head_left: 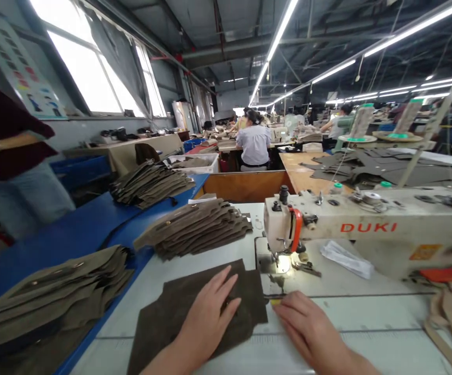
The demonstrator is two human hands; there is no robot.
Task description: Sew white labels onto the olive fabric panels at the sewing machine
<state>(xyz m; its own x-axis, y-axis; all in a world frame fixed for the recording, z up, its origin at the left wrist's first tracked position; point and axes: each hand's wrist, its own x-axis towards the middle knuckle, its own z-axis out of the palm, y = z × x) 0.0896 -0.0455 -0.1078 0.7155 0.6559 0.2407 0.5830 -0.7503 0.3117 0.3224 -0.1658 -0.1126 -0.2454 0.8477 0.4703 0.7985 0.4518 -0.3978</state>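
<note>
My left hand [210,317] lies flat with its fingers spread on a dark olive-brown fabric piece [183,307] with notched corners, which rests on the pale sewing table. To the right of the fabric's edge, my right hand [312,328] has its fingers closed together near a small yellow mark; what they hold, if anything, is hidden. Just beyond the hands stands a white sewing machine [366,224], its lamp lighting the needle plate [267,260]. The fabric lies in front and to the left of that plate.
A stack of similar fabric pieces [198,229] sits behind the one under my hand. More stacks [54,291] lie on a blue surface [89,224] at left. White strips [347,259] and beige straps [448,323] lie at right. One person [254,140] sits ahead; another [15,161] stands left.
</note>
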